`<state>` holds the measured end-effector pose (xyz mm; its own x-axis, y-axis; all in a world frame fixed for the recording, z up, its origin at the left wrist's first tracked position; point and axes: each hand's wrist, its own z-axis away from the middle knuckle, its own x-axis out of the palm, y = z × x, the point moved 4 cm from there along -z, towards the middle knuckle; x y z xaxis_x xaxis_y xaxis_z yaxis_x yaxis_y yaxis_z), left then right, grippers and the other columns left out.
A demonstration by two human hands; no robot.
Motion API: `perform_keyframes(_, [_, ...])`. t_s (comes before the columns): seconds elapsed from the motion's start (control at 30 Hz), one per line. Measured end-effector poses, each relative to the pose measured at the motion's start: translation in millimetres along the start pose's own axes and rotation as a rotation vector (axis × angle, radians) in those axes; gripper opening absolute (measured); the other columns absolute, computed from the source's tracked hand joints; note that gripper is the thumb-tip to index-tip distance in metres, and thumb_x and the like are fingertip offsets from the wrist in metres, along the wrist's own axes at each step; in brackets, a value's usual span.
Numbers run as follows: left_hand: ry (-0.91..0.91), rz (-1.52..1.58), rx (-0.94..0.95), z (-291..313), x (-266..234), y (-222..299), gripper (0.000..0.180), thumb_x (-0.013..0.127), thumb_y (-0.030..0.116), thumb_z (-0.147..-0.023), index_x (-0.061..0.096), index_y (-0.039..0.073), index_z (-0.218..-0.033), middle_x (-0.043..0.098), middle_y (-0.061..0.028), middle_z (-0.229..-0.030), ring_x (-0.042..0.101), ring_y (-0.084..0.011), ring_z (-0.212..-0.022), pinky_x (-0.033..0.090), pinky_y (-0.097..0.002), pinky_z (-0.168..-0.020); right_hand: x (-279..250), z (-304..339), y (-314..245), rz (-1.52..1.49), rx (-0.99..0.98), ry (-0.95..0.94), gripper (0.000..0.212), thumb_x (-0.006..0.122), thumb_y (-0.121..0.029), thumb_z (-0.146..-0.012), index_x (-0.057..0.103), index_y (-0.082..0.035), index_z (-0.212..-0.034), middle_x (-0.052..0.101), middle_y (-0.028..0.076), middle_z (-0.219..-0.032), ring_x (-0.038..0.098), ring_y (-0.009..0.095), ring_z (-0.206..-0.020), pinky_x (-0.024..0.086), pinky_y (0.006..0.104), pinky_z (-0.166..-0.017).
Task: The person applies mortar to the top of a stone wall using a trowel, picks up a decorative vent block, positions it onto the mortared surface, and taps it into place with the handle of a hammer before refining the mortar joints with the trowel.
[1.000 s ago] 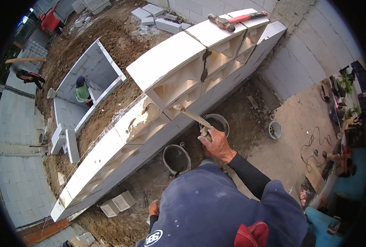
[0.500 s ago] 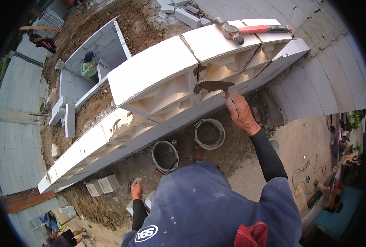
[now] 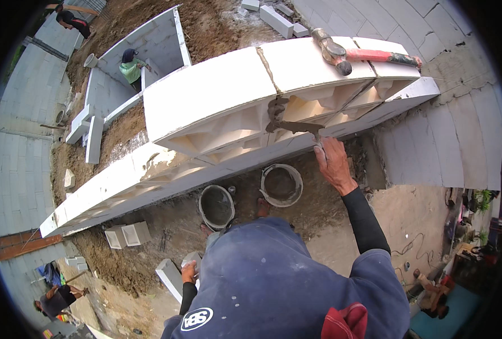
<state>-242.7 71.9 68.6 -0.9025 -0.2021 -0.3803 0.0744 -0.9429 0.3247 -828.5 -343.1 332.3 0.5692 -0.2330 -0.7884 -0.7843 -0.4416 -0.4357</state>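
Observation:
My right hand [image 3: 335, 164] is closed round the handle of a trowel [image 3: 299, 127]. Its mortar-smeared blade lies against the face of the patterned openwork blocks [image 3: 220, 133], beside a patch of wet mortar [image 3: 274, 110] at a vertical joint. A hammer [image 3: 333, 52] with a red and black handle rests on top of the white block wall [image 3: 211, 79]. Low beside my body, my left hand [image 3: 189, 272] holds nothing that I can see, and its fingers look loosely apart. Pale blocks [image 3: 169, 277] lie on the ground close to it.
Two buckets of grey mortar, one left [image 3: 216, 206] and one right [image 3: 282, 185], stand at the wall's foot by my feet. Two hollow blocks [image 3: 128, 235] sit farther left. Beyond the wall, a person in green [image 3: 131, 69] stands within a low block enclosure [image 3: 115, 101]. Other people are farther off.
The trowel blade has shifted down slightly along the joint, and more mortar shows above it. My left hand has drawn lower, nearer my body. The whole view has tilted a little.

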Motion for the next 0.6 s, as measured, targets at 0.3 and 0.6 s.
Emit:
perform_keyframes(0.3, [0.015, 0.132, 0.049, -14, 22, 46, 0.06, 0.07, 0.041, -0.094, 0.056, 0.012, -0.146, 0.066, -0.0068, -0.132, 0.066, -0.0267, -0.105, 0.052, -0.0419, -0.086, -60, -40, -27, 0.229, -0.071, 0.046, 0.024, 0.065, -0.017, -0.095, 0.064, 0.001, -0.112, 0.063, 0.016, -0.093, 0.059, 0.038, -0.082, 0.045, 0.0457, -0.074])
perform_keyframes(0.6, [0.009, 0.133, 0.128, -6, 31, 69, 0.062, 0.069, 0.039, -0.095, 0.055, 0.008, -0.147, 0.065, -0.0106, -0.135, 0.067, -0.0281, -0.107, 0.053, -0.0432, -0.089, -29, -36, -24, -0.161, 0.01, -0.049, 0.024, 0.057, -0.016, -0.102, 0.063, 0.005, -0.112, 0.066, 0.024, -0.101, 0.063, 0.047, -0.093, 0.05, 0.0494, -0.081])
